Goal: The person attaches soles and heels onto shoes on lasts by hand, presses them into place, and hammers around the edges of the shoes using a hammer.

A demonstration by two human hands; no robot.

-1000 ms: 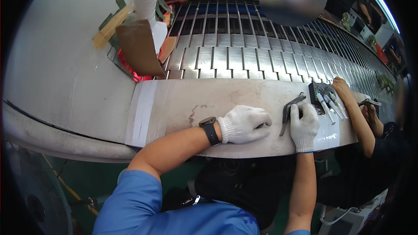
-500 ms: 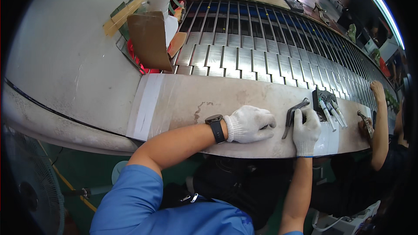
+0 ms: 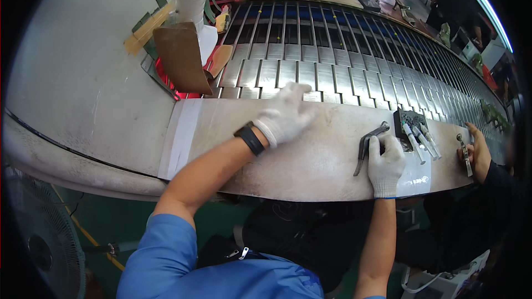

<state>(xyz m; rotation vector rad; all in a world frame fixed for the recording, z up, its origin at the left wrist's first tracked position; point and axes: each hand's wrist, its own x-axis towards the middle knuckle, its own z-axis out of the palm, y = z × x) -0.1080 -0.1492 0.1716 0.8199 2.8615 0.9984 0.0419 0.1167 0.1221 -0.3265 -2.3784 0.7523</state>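
Left hand (image 3: 285, 116), gloved and blurred: fingers spread, grasping nothing visible, over the board's (image 3: 310, 166) far edge where the metal slats (image 3: 324, 77) begin; contact cannot be told. Right hand (image 3: 387, 163), gloved: fingers curled against the board; whether they grip the dark tool (image 3: 363, 152) cannot be told. The tool lies just left of the right thumb, its head beyond the fingertips. Right of these fingers, syringes (image 3: 414, 144) lean on a black block (image 3: 408, 116); farther right is a co-worker's bare hand (image 3: 478, 143). Beyond the left fingers, leftward, hangs a cardboard flap (image 3: 180, 61).
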